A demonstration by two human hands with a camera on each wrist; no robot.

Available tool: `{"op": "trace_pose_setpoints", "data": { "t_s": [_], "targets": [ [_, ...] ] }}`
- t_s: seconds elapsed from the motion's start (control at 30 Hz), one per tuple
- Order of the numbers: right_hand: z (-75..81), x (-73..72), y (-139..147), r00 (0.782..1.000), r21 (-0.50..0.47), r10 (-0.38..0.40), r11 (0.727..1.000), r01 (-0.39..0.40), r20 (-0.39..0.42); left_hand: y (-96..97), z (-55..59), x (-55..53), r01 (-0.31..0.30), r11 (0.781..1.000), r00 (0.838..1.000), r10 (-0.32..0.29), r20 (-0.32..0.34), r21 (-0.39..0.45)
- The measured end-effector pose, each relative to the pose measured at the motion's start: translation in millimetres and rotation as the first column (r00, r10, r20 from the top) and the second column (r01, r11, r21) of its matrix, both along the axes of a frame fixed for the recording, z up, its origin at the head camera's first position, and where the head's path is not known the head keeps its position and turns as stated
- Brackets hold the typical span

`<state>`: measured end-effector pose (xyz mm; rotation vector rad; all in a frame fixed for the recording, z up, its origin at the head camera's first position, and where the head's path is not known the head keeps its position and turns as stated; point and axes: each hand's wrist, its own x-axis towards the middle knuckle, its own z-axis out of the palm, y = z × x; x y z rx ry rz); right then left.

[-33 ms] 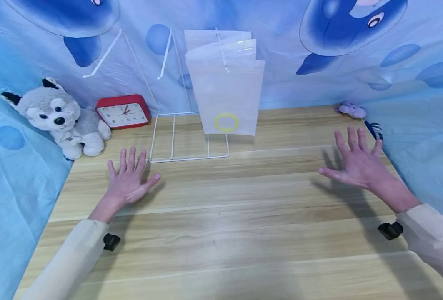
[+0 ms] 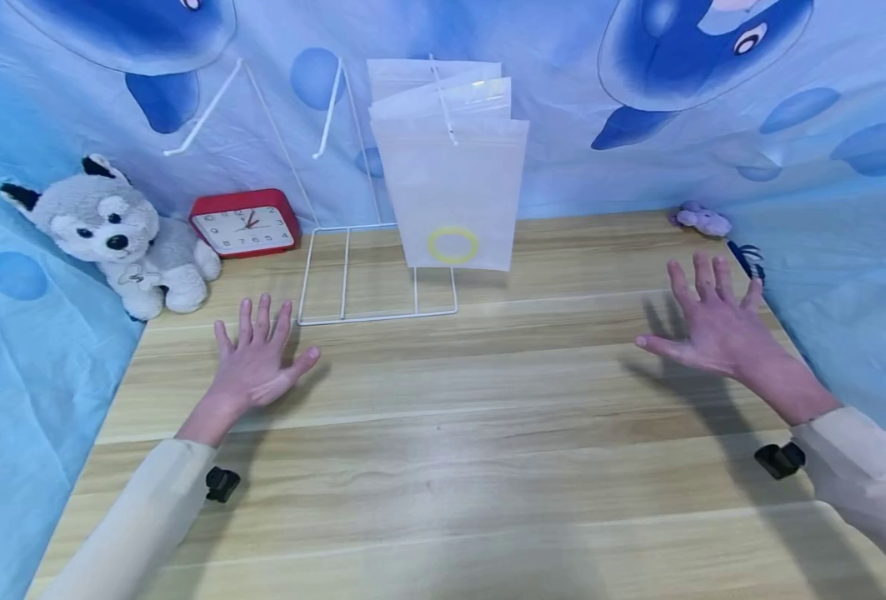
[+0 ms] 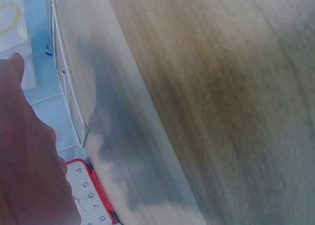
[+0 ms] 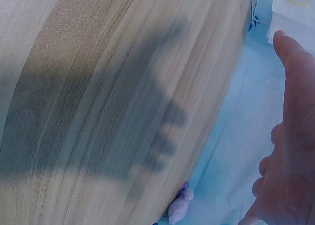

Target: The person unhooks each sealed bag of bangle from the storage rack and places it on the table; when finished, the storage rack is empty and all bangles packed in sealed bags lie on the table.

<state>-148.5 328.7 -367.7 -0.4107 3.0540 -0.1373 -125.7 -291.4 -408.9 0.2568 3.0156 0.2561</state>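
My left hand hovers over the left part of the wooden table, fingers spread, holding nothing. On the other side my right hand is likewise spread and empty, its shadow falling on the wood. Between and beyond them a white wire rack stands at the back, with three hooks. Several translucent white zip bags hang from its right hook; a yellow ring shows on the front one. The left wrist view has the hand near the rack's base; the right wrist view shows the thumb side of the hand.
A red alarm clock stands left of the rack, beside a grey-and-white plush husky. At the back right corner lies a small purple plush toy, with a dark blue item by the edge. Blue dolphin-print cloth hangs behind.
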Motion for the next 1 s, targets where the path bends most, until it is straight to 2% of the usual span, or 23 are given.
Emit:
{"op": "trace_pose_setpoints", "data": {
  "t_s": [0.2, 0.27, 0.37, 0.5, 0.7, 0.83, 1.0],
  "targets": [
    [2.8, -4.5, -5, 1.0, 0.012, 0.022, 1.0, -0.022, 0.004, -4.7, 0.3, 1.0, 0.004, 1.0, 1.0, -0.004, 0.005, 0.029],
    [3.7, -5.4, -6, 0.999, 0.008, 0.036, 0.999, -0.036, 0.013, -7.4, -0.3, -0.9, 0.015, 0.997, 1.0, -0.016, 0.014, 0.071],
    [5.9, -5.1, -9, 0.997, -0.017, 0.071, 0.997, -0.071, 0.022, -13.1, -0.9, -9.5, 0.034, 0.983, 0.999, -0.038, 0.022, 0.182],
    [9.6, -1.4, -14, 0.991, -0.079, 0.118, 0.99, -0.114, 0.057, -22.0, 0.9, -26.7, 0.049, 0.955, 0.997, -0.065, 0.045, 0.292],
    [8.7, -1.1, -23, 0.978, -0.183, 0.165, 0.973, -0.141, 0.125, -34.8, 5.2, -63.1, 0.066, 0.956, 0.98, -0.116, 0.162, 0.287],
    [6.3, -2.1, -26, 0.975, -0.23, 0.169, 0.964, -0.134, 0.141, -39.1, 6.5, -84.9, 0.045, 0.943, 0.956, -0.137, 0.261, 0.33],
    [2.3, -7.7, -29, 0.966, -0.264, 0.221, 0.947, -0.18, 0.136, -40.7, 5.3, -100.9, -0.007, 0.921, 0.921, -0.146, 0.362, 0.389]
  ]
}}
